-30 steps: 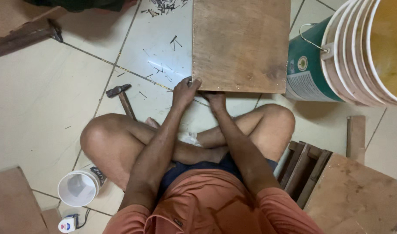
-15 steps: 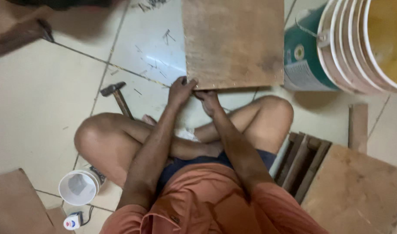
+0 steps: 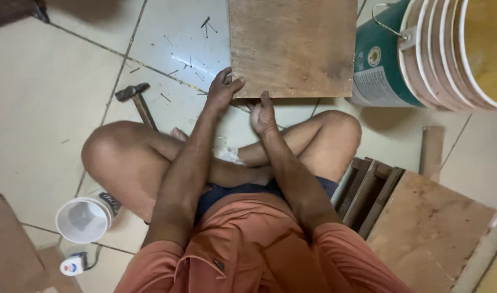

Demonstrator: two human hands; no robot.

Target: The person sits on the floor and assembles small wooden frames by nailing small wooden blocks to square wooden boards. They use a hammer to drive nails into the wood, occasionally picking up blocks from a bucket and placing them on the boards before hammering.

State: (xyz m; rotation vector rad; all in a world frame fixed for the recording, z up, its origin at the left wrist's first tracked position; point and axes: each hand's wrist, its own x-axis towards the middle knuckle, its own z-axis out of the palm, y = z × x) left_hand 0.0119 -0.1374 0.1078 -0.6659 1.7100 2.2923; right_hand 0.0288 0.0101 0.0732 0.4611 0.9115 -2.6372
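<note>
The person sits cross-legged on the tiled floor point(image 3: 42, 108). The left hand point(image 3: 222, 89) grips the lower left corner of a square plywood board point(image 3: 292, 46) lying flat on the floor. The right hand point(image 3: 263, 115) touches the board's near edge. A hammer point(image 3: 139, 100) lies left of the hands, near scattered nails point(image 3: 188, 57). Stacked buckets point(image 3: 449, 51) stand just right of the board.

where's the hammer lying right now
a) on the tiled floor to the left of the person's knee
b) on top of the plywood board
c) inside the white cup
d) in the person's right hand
a: the hammer lies on the tiled floor just above the person's left-side knee, apart from both hands; the left hand grips the near edge of the plywood board and the right hand sits just below that edge.
</note>
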